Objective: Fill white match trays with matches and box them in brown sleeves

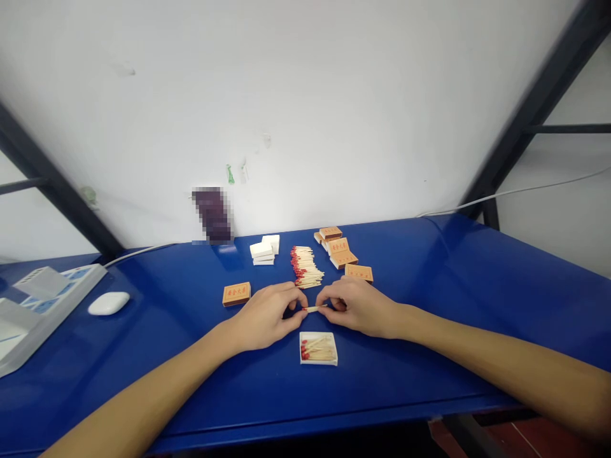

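Observation:
Between my two hands, a few matches (312,309) lie level, red heads to the left; I cannot make out how many. My left hand (274,313) pinches their head end between thumb and forefinger. At the other end, the thumb and forefinger of my right hand (356,305) are closed on the sticks. Just in front of them sits a white matchbox tray (319,363) with several matches inside, heads to the left. Behind my hands a pile of loose matches (307,267) lies on the blue table (229,381).
Left of my left hand is an orange matchbox (237,294). White trays (263,250) are stacked farther back. Several orange matchbox sleeves (338,248) lie back right. At the left are a white earphone case (109,303) and a power strip (57,312). A wall (305,114) rises behind.

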The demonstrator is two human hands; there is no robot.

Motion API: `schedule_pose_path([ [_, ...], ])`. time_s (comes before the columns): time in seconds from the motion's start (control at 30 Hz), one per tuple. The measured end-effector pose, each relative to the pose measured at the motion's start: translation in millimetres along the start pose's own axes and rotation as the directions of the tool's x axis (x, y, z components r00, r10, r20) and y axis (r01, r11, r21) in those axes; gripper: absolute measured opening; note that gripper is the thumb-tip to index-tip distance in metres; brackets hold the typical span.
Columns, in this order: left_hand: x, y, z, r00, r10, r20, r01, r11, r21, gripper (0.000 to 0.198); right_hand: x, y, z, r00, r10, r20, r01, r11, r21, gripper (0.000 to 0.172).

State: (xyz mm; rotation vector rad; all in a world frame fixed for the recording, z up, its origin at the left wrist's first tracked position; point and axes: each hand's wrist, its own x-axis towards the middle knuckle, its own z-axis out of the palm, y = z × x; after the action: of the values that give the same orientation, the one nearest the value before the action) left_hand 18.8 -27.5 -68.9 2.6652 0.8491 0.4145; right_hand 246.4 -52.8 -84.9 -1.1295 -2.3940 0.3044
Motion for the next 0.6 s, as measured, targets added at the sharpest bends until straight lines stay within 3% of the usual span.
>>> schedule_pose_path([
  [0.6,-0.9,-1.2,-0.1,1.000,0.025,0.019,-0.025,1.000,-0.010,0.013,1.3,-1.3,-2.2,0.998,0.015,0.056,-0.015,1.000,0.006,0.013],
])
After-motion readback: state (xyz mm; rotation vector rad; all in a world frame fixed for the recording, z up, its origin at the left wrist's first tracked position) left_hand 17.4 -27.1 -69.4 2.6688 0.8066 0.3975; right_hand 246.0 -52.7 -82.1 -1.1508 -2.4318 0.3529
